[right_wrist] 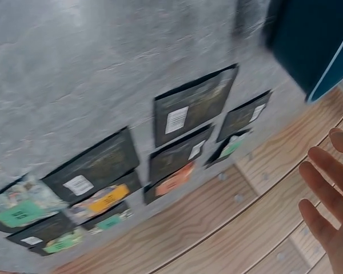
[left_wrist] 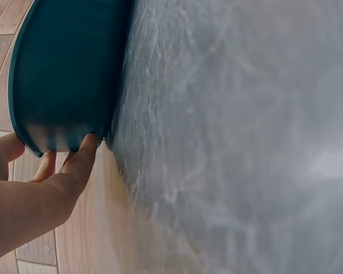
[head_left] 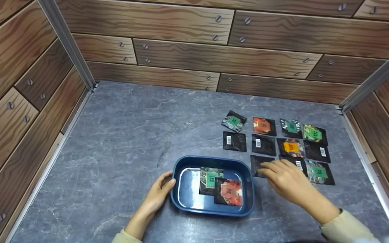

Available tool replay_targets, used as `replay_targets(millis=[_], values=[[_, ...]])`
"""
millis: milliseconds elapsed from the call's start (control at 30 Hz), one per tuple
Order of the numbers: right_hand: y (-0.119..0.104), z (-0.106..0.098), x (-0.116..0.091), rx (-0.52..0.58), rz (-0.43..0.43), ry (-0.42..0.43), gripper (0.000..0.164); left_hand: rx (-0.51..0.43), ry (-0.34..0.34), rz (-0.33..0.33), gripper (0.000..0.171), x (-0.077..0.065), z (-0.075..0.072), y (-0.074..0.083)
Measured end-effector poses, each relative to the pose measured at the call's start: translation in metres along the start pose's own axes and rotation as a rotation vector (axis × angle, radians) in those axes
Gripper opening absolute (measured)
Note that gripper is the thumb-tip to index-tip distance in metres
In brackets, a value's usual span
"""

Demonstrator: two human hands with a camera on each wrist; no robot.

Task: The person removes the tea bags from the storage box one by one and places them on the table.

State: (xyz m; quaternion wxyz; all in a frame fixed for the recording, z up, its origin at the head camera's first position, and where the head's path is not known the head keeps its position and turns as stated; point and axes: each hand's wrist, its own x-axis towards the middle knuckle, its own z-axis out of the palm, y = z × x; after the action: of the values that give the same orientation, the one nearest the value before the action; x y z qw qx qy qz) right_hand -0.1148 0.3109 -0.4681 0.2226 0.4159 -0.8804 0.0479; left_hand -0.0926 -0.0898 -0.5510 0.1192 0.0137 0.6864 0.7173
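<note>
A blue tub stands on the grey marbled surface. In it lie a black packet with a green label and, overlapping it, one with a red label. My left hand holds the tub's left end; the left wrist view has the thumb by the rim and the fingers against the outer wall. Right of the tub, my right hand hovers over the packets, its fingertips near a plain black packet. The right wrist view shows that hand's fingers apart, loosely bent and holding nothing.
Several flat square packets lie in rough rows at the right, some label up, such as an orange-labelled one, others barcode up. Wood-patterned walls enclose the surface at the back and both sides, with metal corner posts.
</note>
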Motion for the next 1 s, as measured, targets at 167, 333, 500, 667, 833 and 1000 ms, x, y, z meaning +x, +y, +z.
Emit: replay_targets(millis=[167, 333, 500, 667, 833, 1000], values=[[-0.011, 0.008, 0.018, 0.012, -0.065, 0.034, 0.026, -0.015, -0.004, -0.001, 0.049, 0.0, -0.001, -0.001], [-0.019, 0.016, 0.038, 0.036, -0.158, 0.05, 0.023, 0.003, 0.003, -0.004, 0.049, 0.0, -0.001, 0.0], [-0.028, 0.022, 0.054, 0.015, -0.234, -0.003, 0.02, 0.006, 0.003, -0.01, 0.049, 0.0, 0.0, 0.001], [-0.037, 0.03, 0.064, -0.014, -0.333, -0.037, 0.019, 0.006, 0.002, -0.008, 0.05, -0.001, 0.0, 0.0], [-0.047, 0.041, 0.068, -0.051, -0.407, -0.105, 0.015, 0.002, 0.003, -0.008, 0.05, 0.0, 0.0, 0.0], [-0.056, 0.049, 0.073, -0.088, -0.476, -0.14, 0.015, 0.004, 0.003, -0.008, 0.051, -0.001, 0.0, 0.0]])
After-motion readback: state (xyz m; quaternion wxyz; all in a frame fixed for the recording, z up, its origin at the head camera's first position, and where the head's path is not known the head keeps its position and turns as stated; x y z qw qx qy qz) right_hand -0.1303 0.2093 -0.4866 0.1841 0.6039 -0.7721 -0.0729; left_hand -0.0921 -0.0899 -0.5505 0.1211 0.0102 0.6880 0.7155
